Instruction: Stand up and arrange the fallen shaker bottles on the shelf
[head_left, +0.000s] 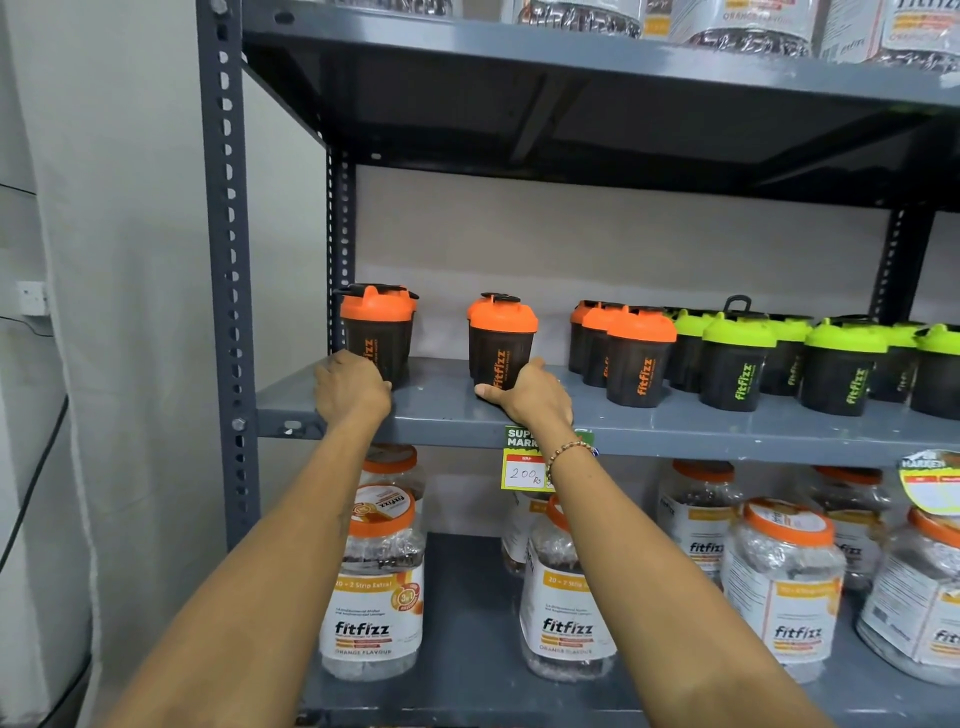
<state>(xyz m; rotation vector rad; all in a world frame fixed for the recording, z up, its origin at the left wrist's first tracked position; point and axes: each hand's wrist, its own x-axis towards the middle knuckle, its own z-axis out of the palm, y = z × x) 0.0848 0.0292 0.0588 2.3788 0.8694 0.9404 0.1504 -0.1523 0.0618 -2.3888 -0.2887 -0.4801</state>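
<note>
While upright, two tapered orange-lidded shakers (377, 332) (500, 340) sit in left grip (350, 387) and right grip (535, 397).

Bare shelf (441, 410) lies between the two left orange-lidded shakers (378, 332); rightward, shakers crowd together to the shelf's right end.

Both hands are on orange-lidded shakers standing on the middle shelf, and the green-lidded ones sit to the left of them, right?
Not quite. The head view shows the green-lidded shakers to the right, past the other orange ones. The rest holds: the left hand and right hand each have a grip on an upright orange-lidded shaker on the middle shelf.
</note>
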